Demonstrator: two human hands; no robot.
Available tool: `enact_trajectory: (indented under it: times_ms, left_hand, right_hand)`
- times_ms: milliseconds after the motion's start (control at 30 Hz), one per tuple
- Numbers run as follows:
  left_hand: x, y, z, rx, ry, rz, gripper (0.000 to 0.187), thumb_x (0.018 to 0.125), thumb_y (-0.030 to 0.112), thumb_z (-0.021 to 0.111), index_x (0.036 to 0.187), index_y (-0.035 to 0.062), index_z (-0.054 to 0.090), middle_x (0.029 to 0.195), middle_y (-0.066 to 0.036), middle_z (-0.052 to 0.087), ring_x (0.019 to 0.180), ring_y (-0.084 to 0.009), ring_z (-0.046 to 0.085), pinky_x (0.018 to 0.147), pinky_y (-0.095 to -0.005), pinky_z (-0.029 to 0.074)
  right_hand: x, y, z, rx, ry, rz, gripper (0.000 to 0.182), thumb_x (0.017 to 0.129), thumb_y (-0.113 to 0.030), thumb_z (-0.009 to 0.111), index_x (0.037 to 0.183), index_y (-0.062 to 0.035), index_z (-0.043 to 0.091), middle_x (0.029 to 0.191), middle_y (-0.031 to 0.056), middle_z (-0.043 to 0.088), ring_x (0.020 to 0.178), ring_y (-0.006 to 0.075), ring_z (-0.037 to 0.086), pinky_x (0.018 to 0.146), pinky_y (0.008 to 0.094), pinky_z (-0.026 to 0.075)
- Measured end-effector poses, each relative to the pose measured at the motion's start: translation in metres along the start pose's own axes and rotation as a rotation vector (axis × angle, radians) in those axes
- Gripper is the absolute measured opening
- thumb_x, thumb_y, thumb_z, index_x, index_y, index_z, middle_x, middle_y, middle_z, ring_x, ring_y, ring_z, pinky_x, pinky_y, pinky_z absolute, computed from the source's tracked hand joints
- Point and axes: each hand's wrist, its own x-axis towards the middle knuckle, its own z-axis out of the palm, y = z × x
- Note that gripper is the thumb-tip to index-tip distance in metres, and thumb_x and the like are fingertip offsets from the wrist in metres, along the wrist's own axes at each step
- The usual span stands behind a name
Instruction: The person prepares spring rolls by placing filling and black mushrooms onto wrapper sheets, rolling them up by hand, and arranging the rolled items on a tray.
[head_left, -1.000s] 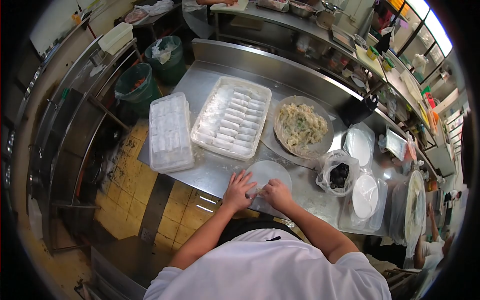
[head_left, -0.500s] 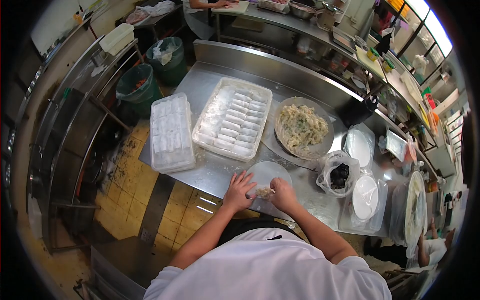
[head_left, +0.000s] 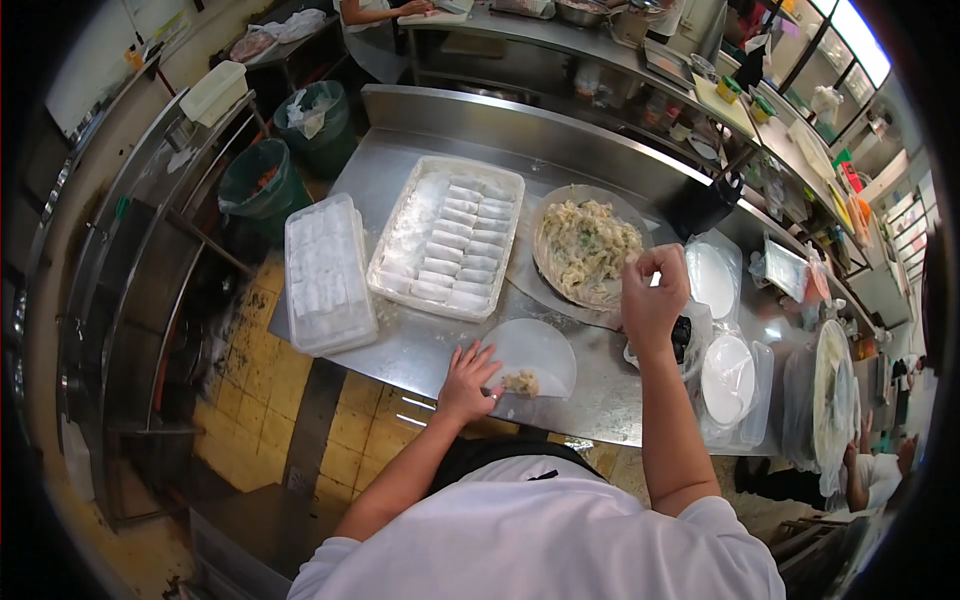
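Observation:
A thin, round, translucent wrapper [head_left: 535, 345] lies on the steel table, its near edge folded over. A small lump of pale filling [head_left: 521, 382] sits near that edge. My left hand [head_left: 468, 383] rests spread out at the wrapper's left side, fingertips on it. My right hand [head_left: 655, 288] is raised with curled fingers, between a big bowl of chunky filling [head_left: 590, 240] and a plastic bag with black contents [head_left: 682, 340], partly hiding both. What its fingers hold, if anything, is hidden. White rolls [head_left: 452, 242] fill much of a floured tray [head_left: 398, 250].
A lidded plastic box [head_left: 328, 270] of rolls stands at the table's left edge. White oval trays [head_left: 727, 380] in plastic lie at the right. Two green bins [head_left: 257, 180] stand beyond the left side. A co-worker's hand [head_left: 415, 8] is at the far counter.
My right hand has left the filling on the wrapper and moved up and right. My left hand stays on the wrapper. The view has shifted slightly.

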Motion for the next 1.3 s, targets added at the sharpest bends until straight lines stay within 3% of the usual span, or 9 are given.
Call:
enact_trajectory:
  times_ms: [33, 133, 200, 333, 467, 700, 800, 1100, 1300]
  left_hand:
    - [0.0, 0.0, 0.0, 0.001, 0.003, 0.003, 0.05, 0.08, 0.027, 0.085, 0.128, 0.0118, 0.077, 0.16, -0.014, 0.059, 0.156, -0.0394, 0.044, 0.132, -0.0619, 0.025]
    - [-0.002, 0.0, 0.001, 0.004, 0.005, 0.004, 0.05, 0.08, 0.027, 0.086, 0.127, 0.0119, 0.077, 0.16, -0.013, 0.06, 0.156, -0.039, 0.044, 0.132, -0.0614, 0.026]
    - [0.001, -0.001, -0.002, 0.003, 0.003, 0.002, 0.05, 0.08, 0.028, 0.086, 0.127, 0.012, 0.077, 0.16, -0.013, 0.06, 0.156, -0.0386, 0.044, 0.132, -0.0609, 0.026]
    - [-0.006, 0.0, 0.003, -0.003, 0.005, -0.015, 0.049, 0.08, 0.028, 0.086, 0.126, 0.0122, 0.077, 0.16, -0.013, 0.06, 0.156, -0.0383, 0.044, 0.132, -0.0604, 0.026]
    - [-0.001, -0.002, 0.002, -0.01, 0.008, -0.006, 0.049, 0.08, 0.027, 0.086, 0.126, 0.0123, 0.077, 0.16, -0.013, 0.06, 0.156, -0.0383, 0.044, 0.132, -0.0602, 0.026]
    - [0.0, 0.0, 0.001, 0.001, 0.008, -0.01, 0.048, 0.08, 0.026, 0.085, 0.125, 0.0121, 0.077, 0.16, -0.013, 0.06, 0.156, -0.0384, 0.044, 0.132, -0.0603, 0.026]
    - [0.0, -0.001, 0.002, 0.008, 0.009, -0.005, 0.049, 0.079, 0.027, 0.086, 0.125, 0.0118, 0.078, 0.16, -0.013, 0.06, 0.156, -0.038, 0.044, 0.132, -0.0603, 0.026]
    - [0.0, 0.002, -0.001, 0.001, -0.002, -0.012, 0.049, 0.08, 0.027, 0.085, 0.126, 0.0116, 0.078, 0.16, -0.013, 0.059, 0.157, -0.0378, 0.044, 0.132, -0.0594, 0.025]
    - [0.0, 0.003, -0.001, -0.013, -0.001, -0.016, 0.049, 0.081, 0.026, 0.084, 0.127, 0.0117, 0.077, 0.161, -0.013, 0.059, 0.157, -0.038, 0.043, 0.133, -0.0594, 0.025]
  right_hand:
    - [0.0, 0.016, 0.003, -0.077, 0.02, 0.004, 0.016, 0.082, 0.012, 0.068, 0.09, -0.002, 0.072, 0.088, 0.0132, 0.069, 0.082, 0.0276, 0.068, 0.073, 0.0353, 0.054]
    - [-0.038, 0.13, 0.041, -0.322, -0.431, -0.005, 0.017, 0.085, 0.004, 0.069, 0.1, -0.0009, 0.077, 0.097, 0.0188, 0.073, 0.096, 0.0395, 0.071, 0.085, 0.0457, 0.057]
    - [-0.064, 0.164, 0.035, -0.301, -0.454, -0.047, 0.019, 0.087, 0.0, 0.069, 0.104, -0.0004, 0.078, 0.104, 0.0209, 0.075, 0.104, 0.0436, 0.07, 0.092, 0.0497, 0.055]
    - [-0.057, 0.131, 0.026, -0.295, -0.391, 0.153, 0.02, 0.088, -0.004, 0.071, 0.106, -0.0005, 0.079, 0.109, 0.0218, 0.076, 0.11, 0.0424, 0.07, 0.098, 0.0481, 0.055]
    - [-0.084, 0.084, 0.022, -0.154, -0.592, 0.31, 0.015, 0.088, -0.004, 0.072, 0.101, -0.0009, 0.08, 0.1, 0.0203, 0.076, 0.096, 0.0404, 0.074, 0.087, 0.049, 0.059]
    - [-0.212, 0.054, 0.036, -0.118, -1.042, 0.01, 0.012, 0.09, -0.008, 0.071, 0.094, -0.0039, 0.081, 0.093, 0.0179, 0.073, 0.095, 0.0408, 0.071, 0.088, 0.0481, 0.059]
    - [-0.213, 0.063, 0.033, -0.122, -1.123, 0.089, 0.014, 0.09, -0.009, 0.071, 0.099, -0.0057, 0.081, 0.098, 0.0194, 0.072, 0.102, 0.0412, 0.069, 0.093, 0.0488, 0.058]
    - [-0.209, 0.066, 0.027, -0.095, -1.172, 0.078, 0.041, 0.085, -0.016, 0.083, 0.123, -0.0027, 0.072, 0.119, 0.0218, 0.068, 0.111, 0.0419, 0.068, 0.097, 0.0491, 0.058]
    - [-0.211, 0.068, 0.018, -0.128, -1.154, 0.093, 0.025, 0.087, -0.015, 0.08, 0.11, -0.0037, 0.078, 0.107, 0.0184, 0.071, 0.102, 0.0413, 0.071, 0.093, 0.0498, 0.058]
